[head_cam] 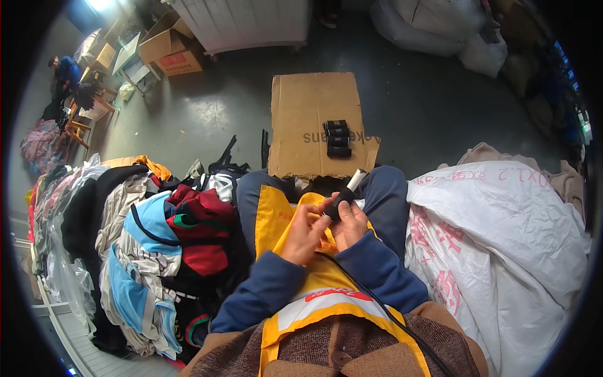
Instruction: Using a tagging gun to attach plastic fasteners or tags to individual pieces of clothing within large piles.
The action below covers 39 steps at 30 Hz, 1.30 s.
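Note:
Above my lap, my right hand (349, 225) grips a black cloth roll (340, 203) from its right side. A white tube (355, 180) sticks out of the roll's upper end, tilted to the upper right. At the roll's lower end, the fingers and thumb of my left hand (304, 233) pinch close together against it; a small pale bit shows at their tips, too small to name. Beyond my knees, several similar black rolls (338, 139) lie in a column on a flat cardboard sheet (311, 103).
At my left rises a heap of garments (155, 249). A large white woven sack (494, 235) bulges on my right. A yellow apron (311, 282) covers my lap. Farther off stand a cardboard box (174, 52), a white bin (245, 23), plastic bags (438, 28) and a person (66, 73).

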Motion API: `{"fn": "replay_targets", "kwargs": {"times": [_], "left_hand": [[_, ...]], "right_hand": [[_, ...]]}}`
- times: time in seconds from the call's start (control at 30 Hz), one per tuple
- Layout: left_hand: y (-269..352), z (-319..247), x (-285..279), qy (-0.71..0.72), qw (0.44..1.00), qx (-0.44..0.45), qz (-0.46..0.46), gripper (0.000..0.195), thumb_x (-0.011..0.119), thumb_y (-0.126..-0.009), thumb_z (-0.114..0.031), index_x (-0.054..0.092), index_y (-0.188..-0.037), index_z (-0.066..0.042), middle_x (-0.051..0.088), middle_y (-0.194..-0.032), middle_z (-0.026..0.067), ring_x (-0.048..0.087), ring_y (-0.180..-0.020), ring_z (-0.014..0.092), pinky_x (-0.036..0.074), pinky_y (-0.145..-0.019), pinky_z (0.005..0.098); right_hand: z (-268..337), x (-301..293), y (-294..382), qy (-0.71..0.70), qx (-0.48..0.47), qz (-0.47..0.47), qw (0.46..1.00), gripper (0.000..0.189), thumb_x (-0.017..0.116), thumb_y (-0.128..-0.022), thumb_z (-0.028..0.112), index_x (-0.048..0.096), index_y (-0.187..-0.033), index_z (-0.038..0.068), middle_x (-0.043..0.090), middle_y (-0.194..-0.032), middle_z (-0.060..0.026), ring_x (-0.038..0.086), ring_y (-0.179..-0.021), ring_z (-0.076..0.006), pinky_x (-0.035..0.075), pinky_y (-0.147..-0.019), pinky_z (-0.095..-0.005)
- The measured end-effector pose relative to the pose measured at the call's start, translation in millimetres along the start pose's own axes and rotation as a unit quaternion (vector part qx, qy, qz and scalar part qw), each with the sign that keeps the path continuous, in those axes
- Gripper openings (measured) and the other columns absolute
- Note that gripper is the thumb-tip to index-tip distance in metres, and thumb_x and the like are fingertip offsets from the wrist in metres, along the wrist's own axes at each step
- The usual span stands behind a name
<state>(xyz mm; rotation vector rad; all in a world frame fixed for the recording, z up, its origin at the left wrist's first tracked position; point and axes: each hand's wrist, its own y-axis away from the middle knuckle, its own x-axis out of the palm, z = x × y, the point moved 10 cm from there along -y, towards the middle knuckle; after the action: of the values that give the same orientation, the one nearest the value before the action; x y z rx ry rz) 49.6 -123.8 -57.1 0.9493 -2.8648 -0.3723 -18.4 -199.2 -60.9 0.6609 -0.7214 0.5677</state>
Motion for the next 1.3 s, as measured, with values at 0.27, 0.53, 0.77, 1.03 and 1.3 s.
{"fn": "replay_targets", "kwargs": {"times": [0.27, 0.53, 0.77, 1.03, 1.3], "left_hand": [[6, 11, 0, -0.189, 0.981, 0.022, -0.033, 0.030, 0.054, -0.083, -0.025, 0.042, -0.102, -0.005, 0.052, -0.055, 0.0134, 0.053, -0.048, 0.023, 0.038, -0.044, 0.0322], [-35, -52, -105, -0.361, 0.871, 0.198, -0.267, 0.016, 0.059, -0.076, -0.019, 0.053, -0.082, -0.006, 0.056, -0.069, 0.0131, 0.056, -0.064, 0.031, 0.043, -0.055, 0.0379], [-71, -26, -107, -0.550, 0.759, 0.272, -0.217, 0.017, 0.065, -0.065, -0.011, 0.052, -0.075, -0.009, 0.047, -0.062, 0.0060, 0.048, -0.059, 0.024, 0.036, -0.051, 0.0338], [-88, -31, -146, -0.518, 0.767, 0.220, -0.307, 0.016, 0.064, -0.069, -0.014, 0.050, -0.070, -0.009, 0.043, -0.058, 0.0056, 0.046, -0.056, 0.024, 0.034, -0.051, 0.0349], [-103, -26, -145, -0.540, 0.769, 0.190, -0.286, 0.016, 0.064, -0.070, -0.013, 0.049, -0.068, -0.009, 0.040, -0.057, 0.0061, 0.043, -0.053, 0.024, 0.033, -0.050, 0.0338]], "right_hand": [[53, -27, -44, -0.007, -0.139, -0.103, 0.985, 0.012, 0.045, -0.087, 0.011, 0.046, -0.095, 0.002, 0.050, -0.079, -0.0068, 0.049, -0.070, -0.0164, 0.045, -0.063, -0.0290], [121, 13, -144, 0.241, -0.178, -0.141, 0.944, 0.019, 0.056, -0.082, 0.009, 0.052, -0.099, 0.001, 0.061, -0.081, -0.0068, 0.056, -0.067, -0.0116, 0.046, -0.062, -0.0221], [102, 17, -249, 0.551, -0.131, -0.063, 0.821, 0.019, 0.067, -0.069, 0.002, 0.064, -0.087, 0.001, 0.063, -0.078, -0.0053, 0.057, -0.070, -0.0111, 0.046, -0.068, -0.0236], [75, -9, -349, 0.762, -0.053, -0.054, 0.644, 0.025, 0.068, -0.065, 0.014, 0.066, -0.089, 0.009, 0.064, -0.087, -0.0094, 0.060, -0.084, -0.0226, 0.045, -0.079, -0.0301], [34, -27, -412, 0.872, 0.018, 0.130, 0.472, 0.025, 0.070, -0.061, 0.012, 0.066, -0.085, 0.008, 0.063, -0.080, -0.0119, 0.060, -0.083, -0.0245, 0.046, -0.073, -0.0329]]}}
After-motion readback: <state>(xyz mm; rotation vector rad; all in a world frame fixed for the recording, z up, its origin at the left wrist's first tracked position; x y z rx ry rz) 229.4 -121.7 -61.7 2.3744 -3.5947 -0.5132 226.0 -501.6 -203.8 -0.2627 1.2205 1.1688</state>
